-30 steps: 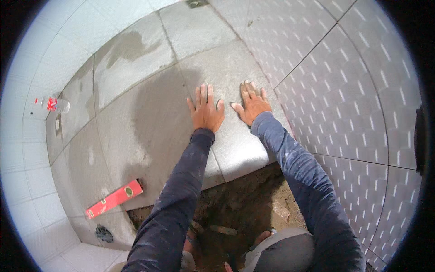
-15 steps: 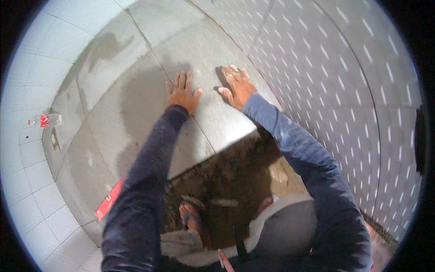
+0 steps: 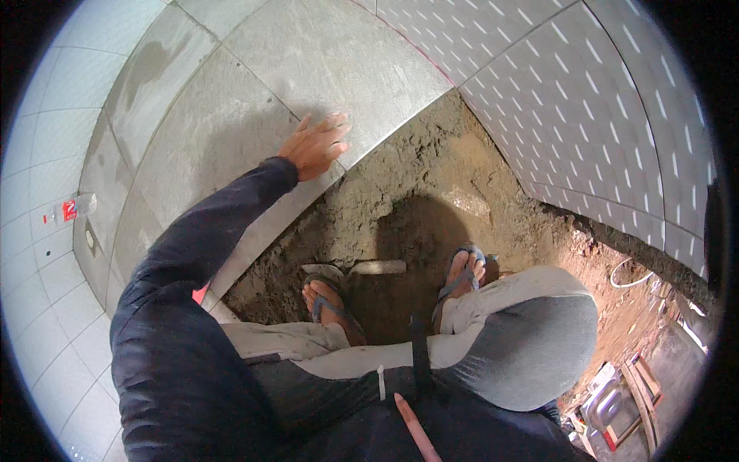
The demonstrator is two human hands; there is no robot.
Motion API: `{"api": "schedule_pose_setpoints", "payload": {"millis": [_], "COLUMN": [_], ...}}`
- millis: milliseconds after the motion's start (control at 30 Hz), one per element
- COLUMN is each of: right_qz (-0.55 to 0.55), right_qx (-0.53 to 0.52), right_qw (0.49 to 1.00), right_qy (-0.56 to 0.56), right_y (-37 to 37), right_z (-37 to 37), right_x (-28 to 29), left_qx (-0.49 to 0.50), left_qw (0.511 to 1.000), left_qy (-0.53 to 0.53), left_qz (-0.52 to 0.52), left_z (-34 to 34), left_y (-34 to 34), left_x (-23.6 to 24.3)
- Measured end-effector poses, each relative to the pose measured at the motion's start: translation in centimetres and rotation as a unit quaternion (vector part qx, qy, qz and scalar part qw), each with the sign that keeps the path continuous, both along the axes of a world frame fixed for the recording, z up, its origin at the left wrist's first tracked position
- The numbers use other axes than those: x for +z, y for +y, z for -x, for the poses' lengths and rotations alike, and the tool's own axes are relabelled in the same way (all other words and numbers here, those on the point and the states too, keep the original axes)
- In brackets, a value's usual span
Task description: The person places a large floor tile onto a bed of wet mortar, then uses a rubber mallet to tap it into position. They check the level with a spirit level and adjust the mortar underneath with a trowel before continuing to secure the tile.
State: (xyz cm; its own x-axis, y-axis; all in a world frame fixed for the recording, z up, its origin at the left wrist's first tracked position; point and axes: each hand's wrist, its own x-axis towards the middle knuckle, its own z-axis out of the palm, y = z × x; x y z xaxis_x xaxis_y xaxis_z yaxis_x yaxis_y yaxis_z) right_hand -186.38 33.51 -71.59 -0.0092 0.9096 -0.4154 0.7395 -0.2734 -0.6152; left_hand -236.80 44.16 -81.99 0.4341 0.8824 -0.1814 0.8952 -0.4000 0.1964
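Note:
My left hand (image 3: 315,146) is open, fingers apart, at the near end of a seam between two grey floor tiles. It is over the corner of the far tile (image 3: 339,65); whether the palm presses on it, I cannot tell. The left tile (image 3: 208,135) lies under my left forearm and its shadow. Wet grey-brown mortar (image 3: 385,185) begins right at the tiles' near edges. My right hand is out of view.
My sandalled feet (image 3: 327,300) stand on the mortar bed. A patterned tiled wall (image 3: 570,115) rises on the right, white tiles (image 3: 61,165) on the left. A plastic bottle (image 3: 73,209) lies far left. Wooden pieces (image 3: 639,393) and reddish rubble (image 3: 616,308) are at lower right.
My right hand has come off the far tile and gone out of view. My left hand stays by the seam, now turned more to the right. The view has swung rightward, showing more mortar and rubble.

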Motion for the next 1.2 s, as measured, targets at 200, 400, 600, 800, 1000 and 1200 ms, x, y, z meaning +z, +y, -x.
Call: {"api": "schedule_pose_setpoints", "payload": {"millis": [200,400,600,800,1000,1200], "right_qz": [-0.173,-0.202,-0.133,-0.139,-0.191,0.287], "right_qx": [0.443,0.685,0.675,0.430,0.097,0.108], "right_qw": [0.865,0.700,0.726,0.889,0.953,0.935], "right_qy": [0.157,-0.011,-0.004,-0.078,-0.214,-0.180], "right_y": [2.7,-2.5,2.8,8.3,-2.4,-18.6], "right_z": [6.3,18.0,15.7,1.6,-5.7,-10.5], "right_x": [-7.9,-12.4,-7.5,-7.4,-5.9,0.1], "left_qx": [0.084,0.204,0.166,0.070,0.077,0.029], "left_qw": [0.996,0.977,0.969,0.991,0.988,0.999], "left_qy": [0.018,0.037,0.066,0.049,0.067,0.037], "left_qz": [0.003,0.056,0.171,0.102,0.112,-0.011], "left_z": [8.6,9.7,8.6,13.5,15.3,9.5], "left_y": [-3.7,-3.5,-4.5,1.3,10.3,8.7], "left_x": [3.1,6.6,9.0,5.7,2.1,-1.5]}}
